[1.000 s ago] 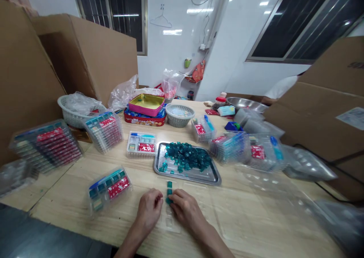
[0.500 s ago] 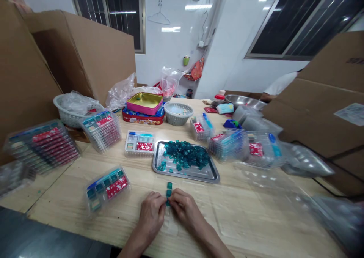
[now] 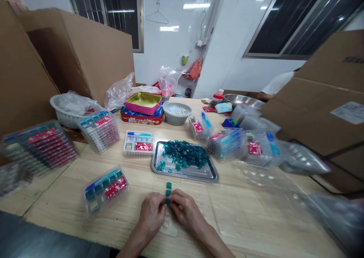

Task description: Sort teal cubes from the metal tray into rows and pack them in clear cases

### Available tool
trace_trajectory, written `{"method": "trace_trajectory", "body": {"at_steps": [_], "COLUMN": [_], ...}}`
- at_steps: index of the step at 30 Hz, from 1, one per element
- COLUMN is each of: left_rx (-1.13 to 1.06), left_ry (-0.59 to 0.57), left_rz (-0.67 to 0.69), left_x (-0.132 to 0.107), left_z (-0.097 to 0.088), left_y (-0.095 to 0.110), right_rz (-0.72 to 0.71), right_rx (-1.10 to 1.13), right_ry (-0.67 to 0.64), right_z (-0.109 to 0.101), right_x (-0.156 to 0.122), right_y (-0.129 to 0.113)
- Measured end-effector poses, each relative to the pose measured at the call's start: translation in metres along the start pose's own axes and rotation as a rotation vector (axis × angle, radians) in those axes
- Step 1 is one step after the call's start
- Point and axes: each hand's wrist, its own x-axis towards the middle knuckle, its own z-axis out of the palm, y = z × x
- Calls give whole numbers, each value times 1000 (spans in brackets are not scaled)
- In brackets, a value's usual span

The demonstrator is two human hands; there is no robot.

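My left hand (image 3: 151,214) and my right hand (image 3: 186,212) meet over a clear plastic blister tray (image 3: 170,227) on the wooden table (image 3: 57,208). Their fingertips pinch a small teal cube (image 3: 167,201), the lowest in a short row. Two more teal cubes (image 3: 168,185) sit just above it, in the tray's hollows. Beyond the hands, a steel tray (image 3: 184,176) holds a heap of similar teal cubes (image 3: 184,154). A lidded clear box of teal cubes with a red label (image 3: 105,191) lies to the left of my left hand.
Stacks of clear boxes (image 3: 40,148) stand at left, and others (image 3: 227,144) at right. Further back are a pink tin (image 3: 143,102), a grey basket (image 3: 173,113) and a steel bowl (image 3: 243,101). Cardboard sheets (image 3: 313,110) rise at right, and a person's white sleeve (image 3: 277,82) shows behind them.
My left hand has moved right, and its fingertips now meet my right hand's at the cube. The whole scene has shifted slightly left and up in the view.
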Motion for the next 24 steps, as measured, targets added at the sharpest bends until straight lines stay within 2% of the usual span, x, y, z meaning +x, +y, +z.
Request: {"method": "trace_trajectory", "body": {"at_steps": [6,8,12,14,17,21,24], "left_rx": [41,65,84,58,63,111,76], "left_ry": [-49,-49,-59,-82,-52,44,79], "left_rz": [-5,-17,-84,-108,-112,-122,-140], "left_x": [5,6,10,11,12,17,19], "left_z": [5,6,3,1,2,6,5], "left_y": [0,-2,-3,0,4,7,9], "right_rz": [-123,-134,10,93,159,309,353], "right_rx": [-275,-295,-92,-35,-129,-296,-276], "right_ry": [72,84,13,47,178,130,118], "right_z": [22,24,2,-16,-39,-48,-46], "right_x": [-5,-6,3,16,44,78,88], "right_y": [4,5,9,16,33,53,58]}}
